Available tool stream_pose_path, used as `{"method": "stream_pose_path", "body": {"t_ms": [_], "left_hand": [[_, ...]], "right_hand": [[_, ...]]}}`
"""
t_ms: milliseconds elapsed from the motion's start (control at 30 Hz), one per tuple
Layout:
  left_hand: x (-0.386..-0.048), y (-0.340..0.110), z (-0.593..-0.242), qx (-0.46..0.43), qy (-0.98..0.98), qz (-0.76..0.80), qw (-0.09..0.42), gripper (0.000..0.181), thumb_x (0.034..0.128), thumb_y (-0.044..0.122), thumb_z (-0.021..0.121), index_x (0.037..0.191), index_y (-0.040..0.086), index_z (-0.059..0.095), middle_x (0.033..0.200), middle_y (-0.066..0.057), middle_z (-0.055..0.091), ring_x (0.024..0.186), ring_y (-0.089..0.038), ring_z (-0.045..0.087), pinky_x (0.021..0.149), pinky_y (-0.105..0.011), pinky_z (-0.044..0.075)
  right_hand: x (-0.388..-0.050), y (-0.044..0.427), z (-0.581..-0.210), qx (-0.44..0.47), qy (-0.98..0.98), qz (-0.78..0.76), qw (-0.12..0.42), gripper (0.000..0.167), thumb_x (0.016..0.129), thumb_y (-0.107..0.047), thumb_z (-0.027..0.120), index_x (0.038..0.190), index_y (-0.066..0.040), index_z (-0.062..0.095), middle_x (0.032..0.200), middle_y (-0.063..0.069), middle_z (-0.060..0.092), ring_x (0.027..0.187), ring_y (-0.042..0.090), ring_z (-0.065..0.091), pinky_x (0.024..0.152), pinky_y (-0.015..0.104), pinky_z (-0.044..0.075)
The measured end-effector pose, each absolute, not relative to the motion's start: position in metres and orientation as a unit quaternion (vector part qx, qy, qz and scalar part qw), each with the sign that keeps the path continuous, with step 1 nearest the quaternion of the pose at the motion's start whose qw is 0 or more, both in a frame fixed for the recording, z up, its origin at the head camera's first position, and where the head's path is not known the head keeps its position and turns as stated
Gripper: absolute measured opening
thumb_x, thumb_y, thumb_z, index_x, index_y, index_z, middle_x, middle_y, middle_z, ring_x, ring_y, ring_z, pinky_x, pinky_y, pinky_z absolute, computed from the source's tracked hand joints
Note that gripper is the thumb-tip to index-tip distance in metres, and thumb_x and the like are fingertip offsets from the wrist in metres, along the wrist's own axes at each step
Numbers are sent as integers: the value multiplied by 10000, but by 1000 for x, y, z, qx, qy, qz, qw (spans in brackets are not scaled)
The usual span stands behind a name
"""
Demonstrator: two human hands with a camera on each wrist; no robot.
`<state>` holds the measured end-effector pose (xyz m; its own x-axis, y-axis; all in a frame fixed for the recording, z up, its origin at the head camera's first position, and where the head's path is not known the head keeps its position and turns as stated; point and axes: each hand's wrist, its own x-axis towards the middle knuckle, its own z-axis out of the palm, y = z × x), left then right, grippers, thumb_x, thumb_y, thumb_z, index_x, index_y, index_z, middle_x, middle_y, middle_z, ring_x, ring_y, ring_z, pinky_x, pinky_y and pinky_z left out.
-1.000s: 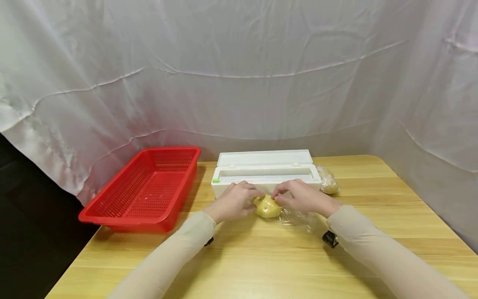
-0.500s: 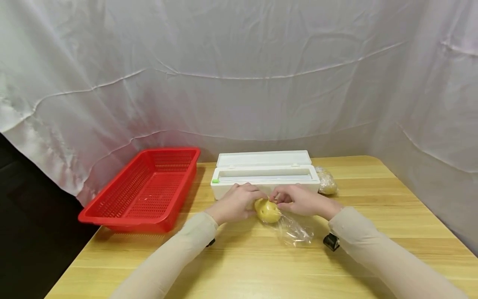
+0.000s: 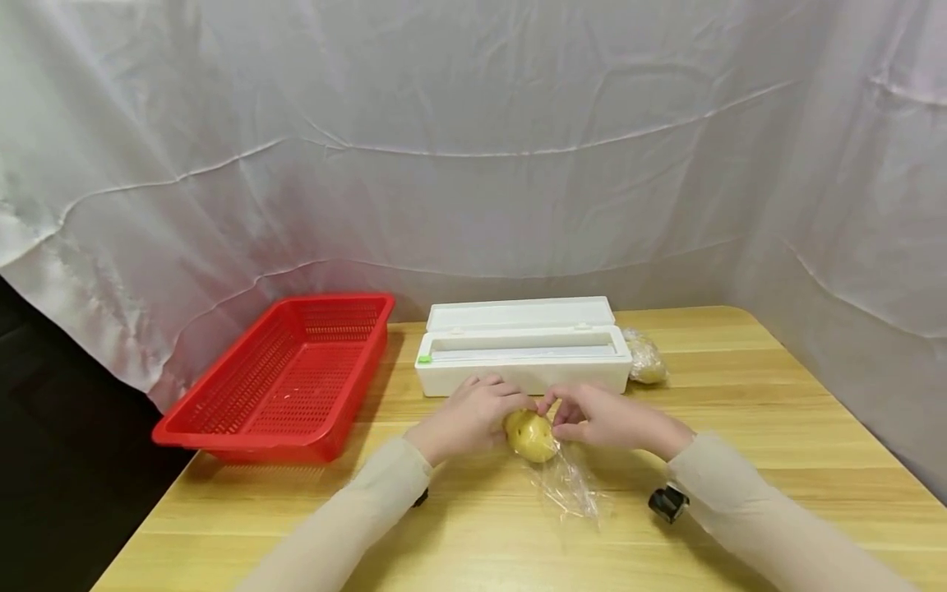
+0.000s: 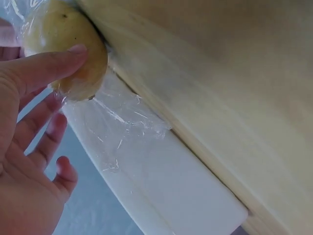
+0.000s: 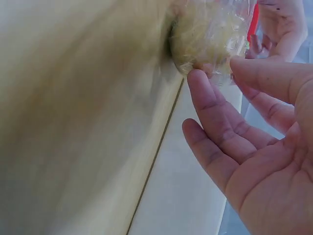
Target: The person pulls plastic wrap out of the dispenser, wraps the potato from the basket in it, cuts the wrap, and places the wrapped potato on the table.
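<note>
A yellow potato (image 3: 531,436) in clear plastic wrap (image 3: 570,485) sits low over the table, in front of a white wrap dispenser (image 3: 518,380). My left hand (image 3: 477,415) grips the potato from its left side; in the left wrist view the thumb (image 4: 58,63) lies across it. At its right side, my right hand (image 3: 610,419) pinches the plastic wrap between thumb and index finger, the other fingers held apart in the right wrist view. A loose tail of wrap trails from the potato toward the front of the table.
The dispenser's lid (image 3: 521,312) stands raised at the back. To its right lies another wrapped potato (image 3: 645,360). A red perforated basket (image 3: 340,411) occupies the left side of the wooden table (image 3: 755,395). A grey curtain (image 3: 481,205) hangs behind.
Both hands have drawn the potato slightly toward the table's front, away from the dispenser. The wrap's tail has swung from the right to point frontward. The left hand still grips the potato.
</note>
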<state>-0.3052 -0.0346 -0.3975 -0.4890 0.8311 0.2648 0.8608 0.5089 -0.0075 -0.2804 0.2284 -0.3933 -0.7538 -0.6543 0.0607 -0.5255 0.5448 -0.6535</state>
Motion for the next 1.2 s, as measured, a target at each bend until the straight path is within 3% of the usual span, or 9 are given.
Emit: {"method": "stream_pose_path", "body": {"t_ms": [167, 400, 567, 733, 933, 1067, 1200], "left_hand": [[-292, -40, -400, -498, -857, -82, 102, 560, 848, 71, 885, 1346, 261, 711, 1361, 81, 727, 1269, -156, 650, 1009, -408, 535], [-281, -45, -406, -525, -834, -115, 127, 612, 824, -95, 831, 1371, 141, 693, 1424, -83, 700, 1328, -254, 665, 1161, -385, 521], [-266, -51, -408, -512, -838, -116, 149, 550, 872, -89, 769, 1364, 138, 677, 1406, -114, 677, 1283, -258, 687, 1114, -362, 557], [-235, -63, -404, -493, -853, -102, 141, 489, 861, 98, 876, 1302, 186, 685, 1293, -2, 692, 1125, -150, 707, 955, -303, 598], [-203, -71, -404, -501, -852, -60, 137, 509, 801, 430, 945, 1200, 272, 672, 1223, 99, 670, 1103, -64, 667, 858, -233, 470], [-197, -70, -406, -510, -844, -54, 156, 415, 797, 452, 939, 1066, 279, 675, 1170, 117, 663, 1042, -50, 656, 829, -202, 407], [-197, -68, -407, -515, -835, -67, 183, 257, 818, 340, 931, 939, 296, 707, 1117, 134, 695, 1002, -48, 666, 820, -197, 405]], "right_hand": [[-260, 225, -392, -347, 869, -339, 100, 273, 1023, -133, 712, 1277, -54, 651, 1030, 0, 778, 975, 102, 744, 898, 279, 616], [-236, 220, -392, -339, 878, -325, 88, 451, 1003, -271, 762, 1359, -31, 623, 1047, -42, 766, 964, 73, 725, 894, 332, 626], [-225, 222, -394, -337, 883, -315, 86, 540, 1002, -302, 761, 1419, -4, 591, 1102, -11, 769, 995, 110, 735, 915, 397, 628], [-215, 224, -395, -334, 885, -309, 95, 632, 1024, -348, 732, 1509, 5, 534, 1213, 28, 757, 1069, 179, 743, 925, 393, 626], [-208, 224, -394, -338, 882, -315, 98, 715, 1042, -388, 707, 1566, 38, 471, 1234, 8, 743, 1083, 165, 739, 892, 337, 618], [-208, 224, -396, -344, 879, -317, 94, 729, 1044, -381, 706, 1572, 57, 458, 1225, -3, 753, 1081, 154, 742, 894, 330, 619], [-207, 225, -397, -348, 878, -316, 91, 738, 1047, -384, 701, 1579, 61, 449, 1244, 13, 745, 1092, 165, 741, 903, 337, 624]]}}
